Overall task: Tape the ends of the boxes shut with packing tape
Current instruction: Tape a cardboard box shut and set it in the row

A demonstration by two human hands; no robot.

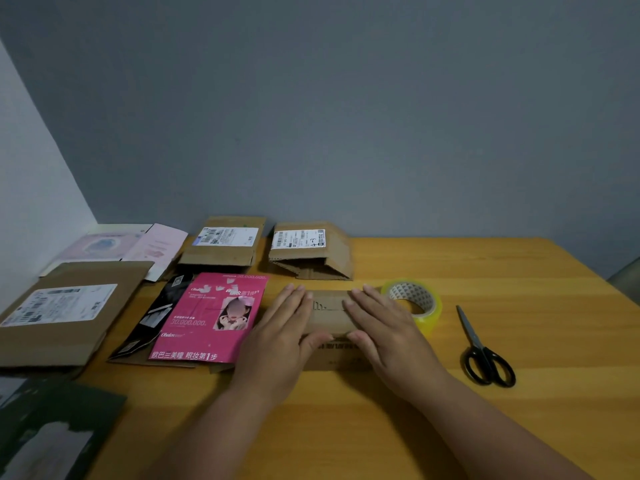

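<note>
**Both palms flat on the box**

Head view: your left hand [282, 327] and right hand [382, 322] lie open, fingers spread, pressing the small cardboard box [330, 315] at mid-table. Tape roll [414, 303] sits just beside your right hand; scissors [483, 351] further right.

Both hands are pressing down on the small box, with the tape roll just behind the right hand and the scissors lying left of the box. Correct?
Not quite. The head view shows the scissors lying right of the small box, beyond the tape roll. Both the left hand and right hand press on it.
</note>
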